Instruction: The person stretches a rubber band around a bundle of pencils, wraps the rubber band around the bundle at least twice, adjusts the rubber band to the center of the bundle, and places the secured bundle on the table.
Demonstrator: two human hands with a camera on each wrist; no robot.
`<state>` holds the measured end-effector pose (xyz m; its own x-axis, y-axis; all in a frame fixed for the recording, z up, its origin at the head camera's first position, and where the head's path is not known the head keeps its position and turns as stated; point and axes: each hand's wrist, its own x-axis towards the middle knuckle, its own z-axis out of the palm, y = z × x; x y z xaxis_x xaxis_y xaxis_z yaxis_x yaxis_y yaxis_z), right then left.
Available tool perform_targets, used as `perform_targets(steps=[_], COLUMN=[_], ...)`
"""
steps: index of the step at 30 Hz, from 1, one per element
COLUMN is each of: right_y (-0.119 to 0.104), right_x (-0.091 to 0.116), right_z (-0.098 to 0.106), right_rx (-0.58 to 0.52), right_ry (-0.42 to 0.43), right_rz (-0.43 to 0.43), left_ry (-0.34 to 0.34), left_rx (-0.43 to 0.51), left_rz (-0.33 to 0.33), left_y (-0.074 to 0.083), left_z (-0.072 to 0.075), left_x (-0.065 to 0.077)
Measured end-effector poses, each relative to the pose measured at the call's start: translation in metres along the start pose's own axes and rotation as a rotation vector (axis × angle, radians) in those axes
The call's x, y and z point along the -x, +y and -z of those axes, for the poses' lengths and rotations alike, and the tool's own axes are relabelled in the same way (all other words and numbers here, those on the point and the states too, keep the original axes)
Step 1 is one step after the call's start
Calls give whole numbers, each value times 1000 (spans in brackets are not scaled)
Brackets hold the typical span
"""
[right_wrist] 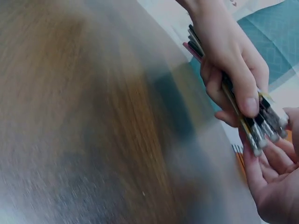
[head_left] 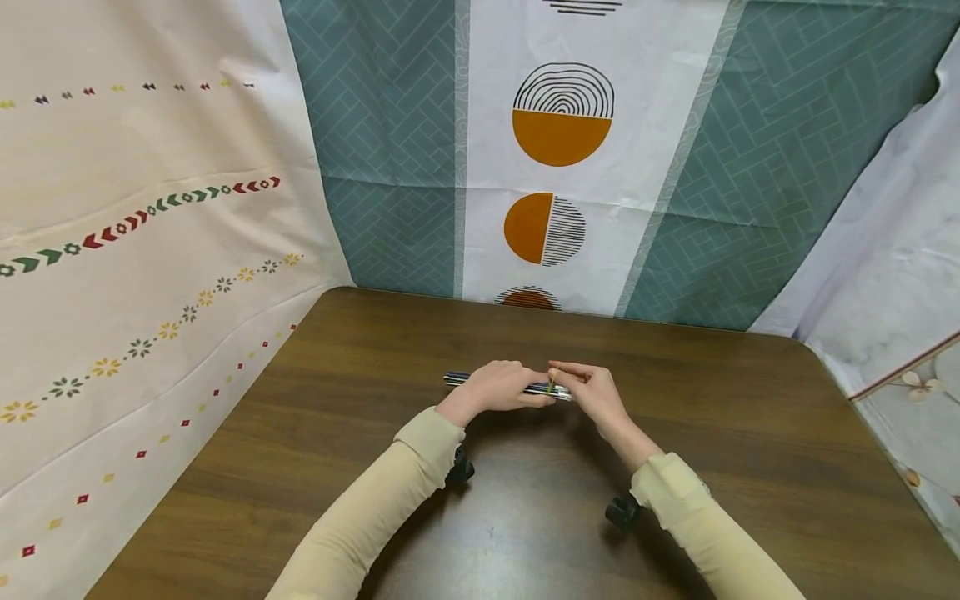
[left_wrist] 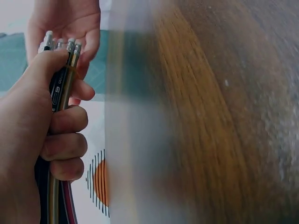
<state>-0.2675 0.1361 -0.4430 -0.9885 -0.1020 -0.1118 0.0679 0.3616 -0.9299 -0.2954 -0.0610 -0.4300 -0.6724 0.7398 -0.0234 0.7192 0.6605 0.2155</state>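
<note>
My left hand (head_left: 493,387) grips a bundle of pencils (head_left: 456,379), its fingers curled round the shafts in the left wrist view. White erasers on silver ferrules (left_wrist: 71,45) stick out past the left thumb, towards the right hand. A thin yellowish rubber band (head_left: 552,380) runs round the bundle near this eraser end and stretches up to the right fingers. My right hand (head_left: 597,395) pinches that band between thumb and fingers, close against the pencil ends. In the right wrist view, the right fingers (right_wrist: 275,172) lie beneath the erasers, partly cut off by the frame edge.
Both hands are above a brown wooden table (head_left: 390,350). A patterned cloth (head_left: 558,179) hangs behind its far edge, with a cream cloth (head_left: 150,250) along the left side. Black wrist cameras (head_left: 621,512) hang below the sleeves.
</note>
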Motion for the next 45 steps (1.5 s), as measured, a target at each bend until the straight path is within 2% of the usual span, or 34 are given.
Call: perform_targets(steps=[7,13,15,20,24,27,31,33,36,39,42,45], right_y=[12,21,23,25,25,24,16,8,-2,5,15,20], right_x=[-6,-7,-6,-3,-3,-2,3,10,17,15,11,9], right_z=[12,14,14,14,13,12,13,12,8,3,-1,-3], right_rx=[11,269,322,322,342,310,179,118,89,94,70,-2], right_ry=[-2,12,-29,-182,-255,-291,-295,-254,-148,-59,-50,-106], right_rz=[66,183,227,240,249,273,383,462,570,666,685,623], left_ry=[40,105,116,116,116,128,149,157,156,150,138,148], left_rx=[35,99,115,136,195,255,364,436,538,601,616,623], left_rz=[-52,-66,-53,-18,-3,27,89,114,141,159,164,160], left_y=[2,2,0,-5,-7,-8,-11,-14,-16,-18,-19,-18], left_z=[2,6,6,5,5,6,7,7,8,7,6,5], left_x=[-2,-2,-3,-3,-4,-5,-7,-9,-11,-12,-11,-11])
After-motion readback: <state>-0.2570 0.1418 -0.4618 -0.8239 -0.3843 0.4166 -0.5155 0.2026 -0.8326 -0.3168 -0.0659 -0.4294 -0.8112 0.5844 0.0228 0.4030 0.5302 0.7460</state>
